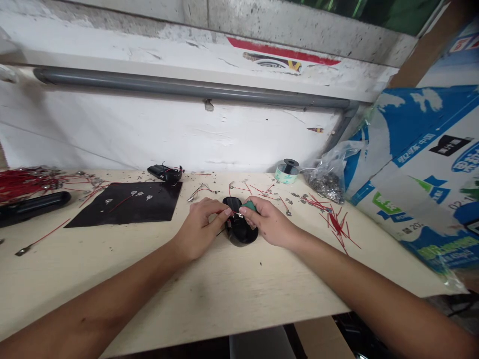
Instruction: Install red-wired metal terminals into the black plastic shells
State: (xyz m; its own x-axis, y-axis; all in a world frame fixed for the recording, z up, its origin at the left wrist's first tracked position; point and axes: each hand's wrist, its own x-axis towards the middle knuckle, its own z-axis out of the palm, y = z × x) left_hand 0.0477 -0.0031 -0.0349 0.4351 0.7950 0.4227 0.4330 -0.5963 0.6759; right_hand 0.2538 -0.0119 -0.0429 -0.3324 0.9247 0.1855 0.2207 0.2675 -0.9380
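A hollow black plastic shell lies on the table between my hands. My left hand is closed at its left side, thumb and forefinger pinching a thin red wire over the shell. My right hand is closed around a small green-handled tool; the tip is too small to make out. A small shiny metal piece shows by my right thumb, above the shell's opening. My fingers partly cover the shell's upper part.
A black sheet with metal tabs lies left, another black shell behind it. Red wires heap far left beside a long black housing. Cut red wires, a tape roll and a bag of metal parts are right.
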